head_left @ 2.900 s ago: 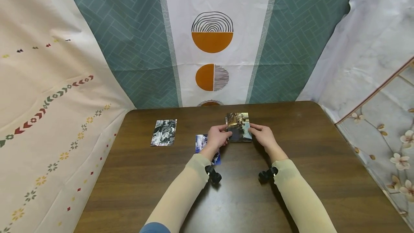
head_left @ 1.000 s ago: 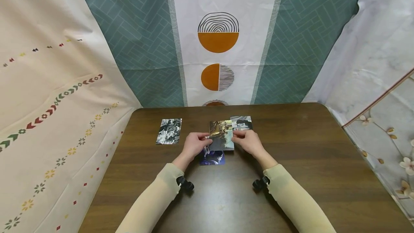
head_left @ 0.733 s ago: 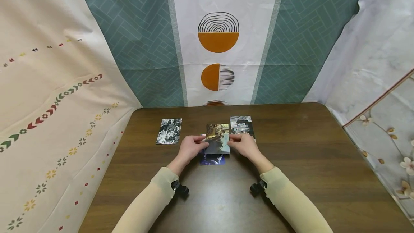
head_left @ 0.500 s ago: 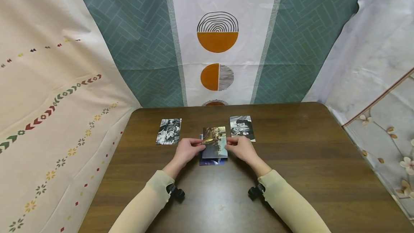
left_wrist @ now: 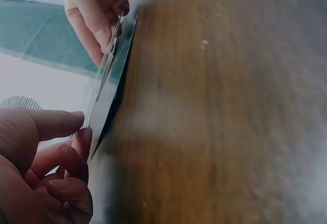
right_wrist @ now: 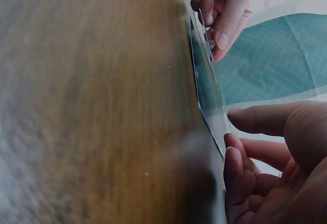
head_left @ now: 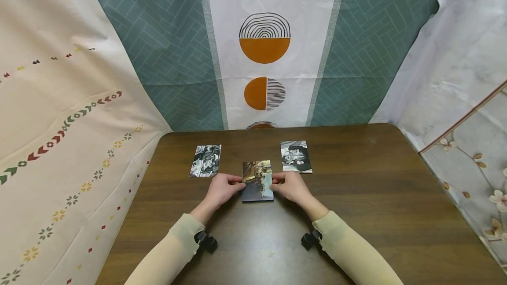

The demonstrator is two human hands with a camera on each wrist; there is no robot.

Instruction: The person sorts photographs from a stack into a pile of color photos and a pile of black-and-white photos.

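A colour photo card [head_left: 257,181] with a dark lower part is held level between both hands at the middle of the table. My left hand [head_left: 222,189] pinches its left edge between thumb and fingers. My right hand [head_left: 292,187] pinches the right edge in the same way. Layered edges show at the card [left_wrist: 106,76] in the left wrist view; how many cards are held I cannot tell. Below it lies a blue photo card [head_left: 257,201], almost wholly covered, with only a thin strip at the near edge showing.
A black-and-white photo card [head_left: 205,161] lies at the back left of the brown wooden table [head_left: 356,197]. Another black-and-white photo card [head_left: 296,156] lies behind my right hand. Patterned cloths [head_left: 264,96] hang behind and at both sides.
Both hands have carried the colour photo card from the back right, off one black-and-white card, leftward and nearer. It now covers nearly all of the blue card.
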